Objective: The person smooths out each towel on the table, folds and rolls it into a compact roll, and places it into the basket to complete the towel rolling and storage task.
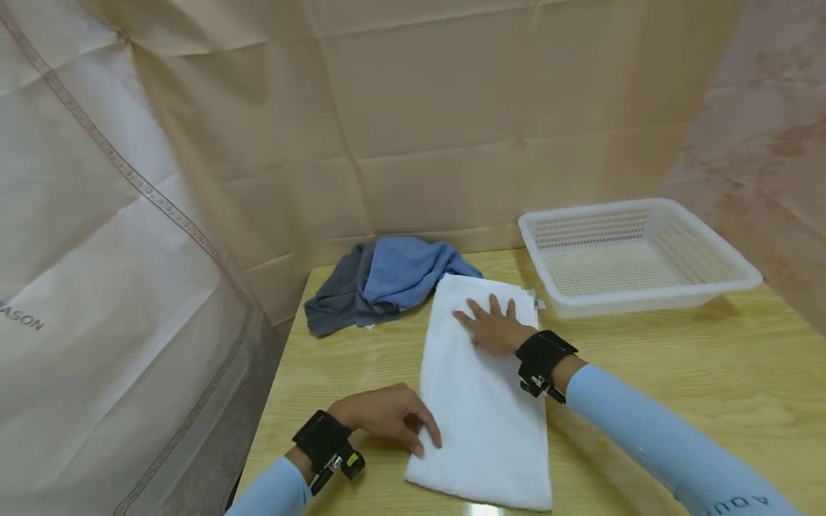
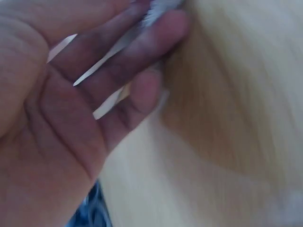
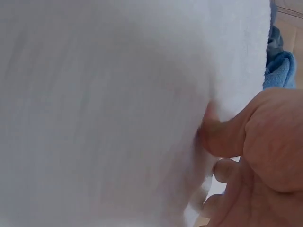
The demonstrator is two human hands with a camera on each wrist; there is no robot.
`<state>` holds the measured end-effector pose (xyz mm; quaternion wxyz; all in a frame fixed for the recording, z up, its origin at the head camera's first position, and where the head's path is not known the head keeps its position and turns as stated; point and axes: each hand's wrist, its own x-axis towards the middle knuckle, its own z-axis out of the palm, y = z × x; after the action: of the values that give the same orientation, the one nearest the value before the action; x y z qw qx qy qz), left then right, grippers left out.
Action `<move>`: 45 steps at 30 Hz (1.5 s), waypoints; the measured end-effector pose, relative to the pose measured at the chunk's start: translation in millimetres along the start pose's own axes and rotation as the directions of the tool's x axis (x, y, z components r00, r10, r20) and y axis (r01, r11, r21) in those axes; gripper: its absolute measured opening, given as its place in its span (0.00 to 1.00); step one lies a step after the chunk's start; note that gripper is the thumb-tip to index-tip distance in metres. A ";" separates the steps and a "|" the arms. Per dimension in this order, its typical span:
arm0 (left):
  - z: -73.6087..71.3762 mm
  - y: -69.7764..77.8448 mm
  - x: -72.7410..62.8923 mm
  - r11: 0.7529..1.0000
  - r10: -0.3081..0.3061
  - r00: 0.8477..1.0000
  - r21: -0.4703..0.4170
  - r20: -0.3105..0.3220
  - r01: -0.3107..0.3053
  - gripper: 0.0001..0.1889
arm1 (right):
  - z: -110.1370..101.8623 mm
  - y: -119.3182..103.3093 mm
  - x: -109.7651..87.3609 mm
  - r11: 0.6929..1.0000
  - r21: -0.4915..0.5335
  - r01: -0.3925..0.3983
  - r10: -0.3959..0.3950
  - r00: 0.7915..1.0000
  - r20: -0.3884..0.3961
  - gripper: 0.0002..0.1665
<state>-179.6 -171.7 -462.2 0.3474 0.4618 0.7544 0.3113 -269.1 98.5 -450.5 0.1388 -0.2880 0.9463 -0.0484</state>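
A white towel (image 1: 480, 423), folded into a long rectangle, lies flat on the wooden table. My right hand (image 1: 495, 330) rests palm down on its far part, fingers spread. In the right wrist view, the thumb (image 3: 220, 135) presses against the white cloth. At the near left edge of the towel, my left hand (image 1: 390, 416) pinches the border between bent fingers and thumb. The left wrist view shows the curled fingers (image 2: 137, 56) with a bit of fluffy white edge at their tips. A small label (image 1: 539, 304) sticks out at the towel's far right corner.
A crumpled blue cloth (image 1: 406, 269) with a dark grey part (image 1: 342, 294) lies at the back left, against the towel's far corner. At the back right stands a white plastic basket (image 1: 652, 292) with slotted walls. Beige sheeting (image 1: 439, 107) hangs behind the table (image 1: 677, 401).
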 end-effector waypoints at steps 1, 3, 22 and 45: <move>1.9 2.9 8.2 1.000 0.015 1.000 0.017 -0.004 -0.015 0.12 | -1.3 0.2 2.5 1.000 -0.005 -0.005 0.005 1.000 -0.003 0.36; 5.6 7.4 22.6 0.996 0.048 0.999 0.074 -0.014 -0.047 0.13 | -2.4 0.8 6.1 1.000 -0.020 -0.001 0.001 1.000 -0.022 0.35; 40.7 31.8 19.5 0.831 0.259 0.951 0.540 -0.170 -0.130 0.21 | 42.6 9.1 -134.1 0.883 -0.024 0.468 -0.430 0.790 -0.437 0.12; 64.4 23.8 -5.1 0.775 0.269 0.917 0.631 -0.294 -0.025 0.23 | 82.4 13.8 -217.0 0.776 -0.292 0.559 -0.624 0.617 -0.479 0.18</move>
<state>-114.2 -157.7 -478.5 0.0042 0.5412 0.8263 0.1560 -79.9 230.1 -480.8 -0.1805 -0.5643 0.7969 -0.1181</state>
